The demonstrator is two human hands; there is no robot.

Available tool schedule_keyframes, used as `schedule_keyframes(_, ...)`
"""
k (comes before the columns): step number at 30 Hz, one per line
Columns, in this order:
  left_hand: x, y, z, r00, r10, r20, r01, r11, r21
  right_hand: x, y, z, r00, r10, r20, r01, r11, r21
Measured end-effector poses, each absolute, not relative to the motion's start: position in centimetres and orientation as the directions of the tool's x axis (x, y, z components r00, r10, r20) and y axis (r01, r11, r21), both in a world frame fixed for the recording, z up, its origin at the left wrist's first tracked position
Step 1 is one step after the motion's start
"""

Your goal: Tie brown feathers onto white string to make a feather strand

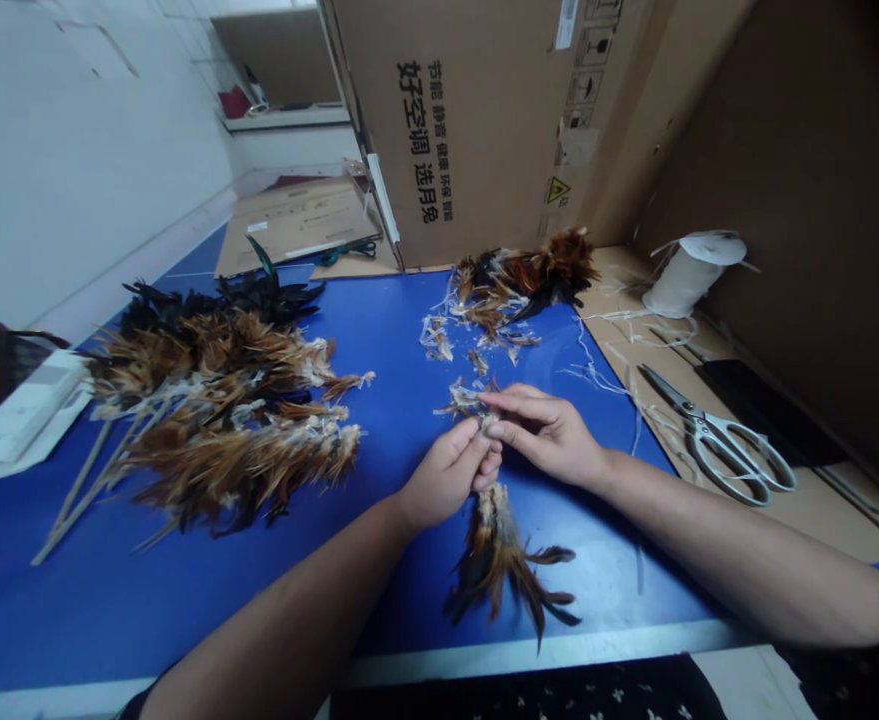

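My left hand [450,468] is closed around the bound end of a bunch of brown and black feathers [495,550], whose tips fan out toward the table's front edge. My right hand [548,430] meets it from the right, thumb and fingertips pinched at the top of the bunch. What exactly the right fingertips hold is too small to make out. Just beyond the fingers lie pale feather scraps [463,398]. On the left rests a large pile of brown and black feather bunches [244,450].
Scissors [731,440] and a spool of white string [698,275] lie on cardboard at right. More feathers [521,280] are heaped at the back before a tall cardboard box [484,130]. Thin sticks [86,490] poke from the left pile. Green-handled scissors [349,252] lie farther back.
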State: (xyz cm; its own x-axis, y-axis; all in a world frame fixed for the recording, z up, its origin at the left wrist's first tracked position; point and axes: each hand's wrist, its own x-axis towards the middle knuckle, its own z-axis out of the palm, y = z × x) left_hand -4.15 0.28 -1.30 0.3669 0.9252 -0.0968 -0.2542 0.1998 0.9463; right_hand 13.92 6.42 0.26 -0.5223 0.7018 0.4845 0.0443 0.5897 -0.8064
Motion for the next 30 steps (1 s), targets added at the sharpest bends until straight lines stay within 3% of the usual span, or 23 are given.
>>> schedule_keyframes(7, -4.0, 0.0, -0.8, 0.352, 0.934, -0.062, -0.173, 0.131, 0.976, 13.5, 5.8, 0.6, -0.488, 0.805, 0.337, 0.023, 0.398, -0.917)
schedule_keyframes(15, -4.5, 0.3, -0.2, 0.427, 0.89, -0.159, -0.401, 0.344, 0.849, 13.4, 5.7, 1.0, -0.472, 0.821, 0.321, -0.108, 0.307, -0.945)
schedule_keyframes(21, -4.4, 0.3, -0.3, 0.422, 0.891, -0.167, -0.482, 0.376, 0.791, 13.5, 5.6, 1.1, -0.449, 0.808, 0.382, -0.085, 0.387, -0.918)
schedule_keyframes(30, -3.7, 0.0, -0.2, 0.183, 0.968, -0.17, -0.335, 0.223, 0.915, 12.9, 5.5, 0.9, -0.219, 0.892, 0.395, 0.013, 0.407, -0.913)
